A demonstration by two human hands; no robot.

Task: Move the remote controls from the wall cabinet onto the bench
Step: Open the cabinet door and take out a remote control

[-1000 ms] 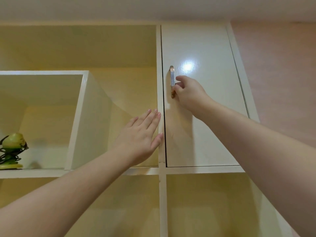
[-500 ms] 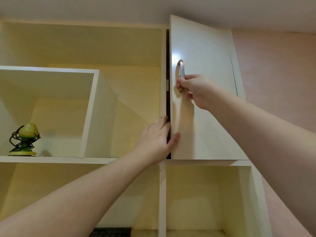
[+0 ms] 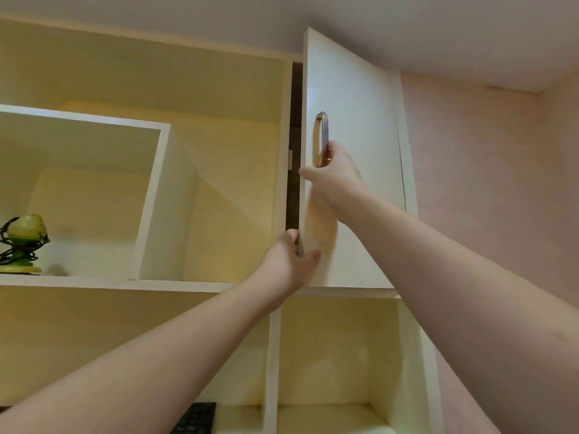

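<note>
The white wall cabinet door [image 3: 360, 98] stands partly open, with a dark gap [image 3: 294, 145] along its left edge. My right hand [image 3: 335, 180] grips the lower end of the metal door handle [image 3: 322, 133]. My left hand [image 3: 288, 261] holds the door's left edge near its bottom corner, fingers curled behind it and thumb on the front. The inside of the cabinet is dark and hidden. No remote control is visible.
Open cream shelves [image 3: 125, 283] fill the left, with a green ornament on a black wire stand [image 3: 23, 242]. Below the door is an open compartment [image 3: 338, 349]. A black keyboard-like object [image 3: 194, 418] shows at the bottom. A pink wall [image 3: 485, 183] lies right.
The door went from shut to partly open, swinging out on its left side. My left hand moved from the shelf panel onto the door's edge. My right hand slid down the handle.
</note>
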